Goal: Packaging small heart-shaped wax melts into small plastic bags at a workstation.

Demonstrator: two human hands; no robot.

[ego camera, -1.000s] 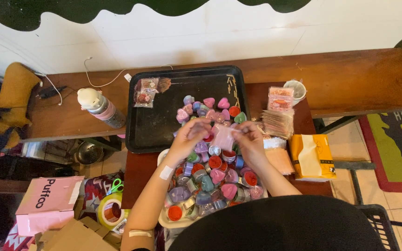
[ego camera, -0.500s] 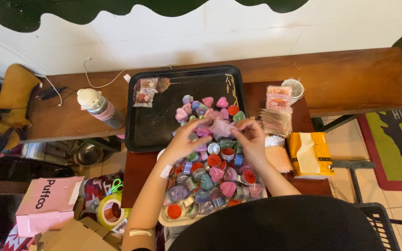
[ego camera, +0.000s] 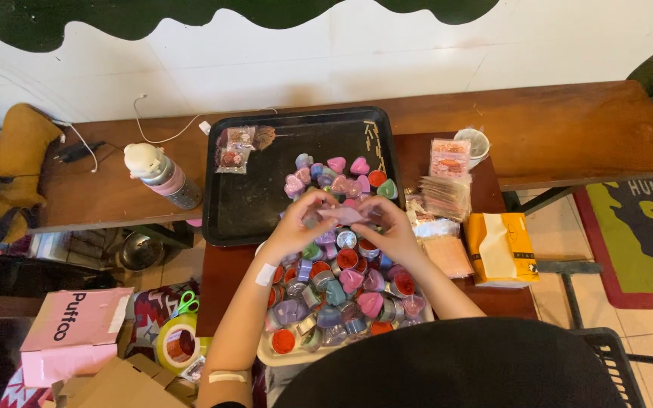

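Both hands [ego camera: 345,223] pinch a small pink packet [ego camera: 345,215] above heaped heart-shaped candles [ego camera: 341,291].

the tabletop [ego camera: 583,128] is brown wood with a smooth, low-sheen finish. the black tray [ego camera: 251,196] is smooth with a dull gloss; metal or plastic cannot be told. the small candles [ego camera: 341,295] sit in shiny metal cups, their coloured wax matt. the left hand [ego camera: 296,227] and right hand [ego camera: 394,230] pinch a thin glossy clear pouch [ego camera: 345,215]. the pink box [ego camera: 69,332] is matt cardboard. the bottle [ego camera: 164,177] has a glossy surface.
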